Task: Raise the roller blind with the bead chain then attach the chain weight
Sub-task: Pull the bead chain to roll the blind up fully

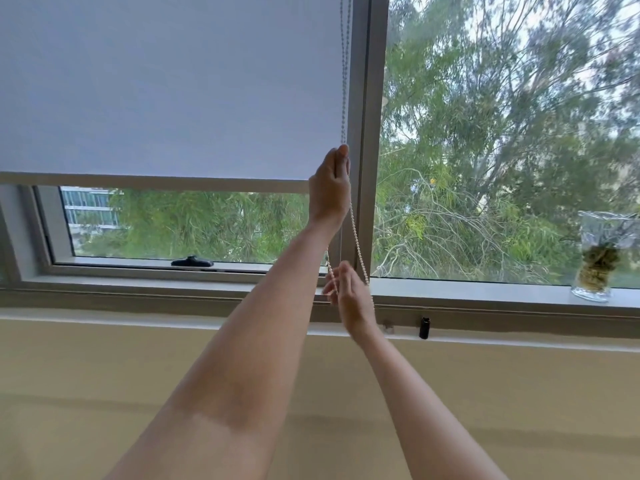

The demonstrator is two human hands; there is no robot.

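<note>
A white roller blind (pixel 166 84) covers most of the left window pane; its bottom bar (pixel 152 181) hangs well above the sill. A white bead chain (pixel 344 81) runs down the blind's right edge beside the window frame. My left hand (pixel 329 183) is raised high and pinches the chain just above the bottom bar. My right hand (pixel 349 296) is lower, at sill height, with its fingers closed around the chain's lower strands (pixel 358 247). A small black cylinder, possibly the chain weight (pixel 424 328), stands on the ledge to the right of my right hand.
A vertical window mullion (pixel 369 133) stands just right of the chain. A black window handle (pixel 191 261) sits on the lower frame at left. A glass vase with plant matter (pixel 601 259) stands on the sill at far right. Below the ledge is a cream wall (pixel 104 393).
</note>
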